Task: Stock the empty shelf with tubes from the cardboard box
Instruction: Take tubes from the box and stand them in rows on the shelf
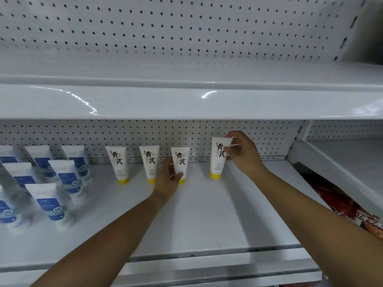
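Note:
White tubes with yellow caps and black characters stand cap-down in a row at the back of the white shelf (207, 214). My left hand (169, 178) grips the lower part of the third tube (180, 160). My right hand (242, 152) pinches the top of the fourth tube (217, 160), which stands apart at the right end of the row. Two more tubes, one (118, 162) and another (150, 162), stand free to the left. The cardboard box is out of view.
Several white tubes with blue labels (48, 201) stand on the shelf's left part. A pegboard back wall (145, 133) runs behind the row. An upper shelf (186, 100) overhangs. Red packets (352, 210) lie on the neighbouring lower shelf at right.

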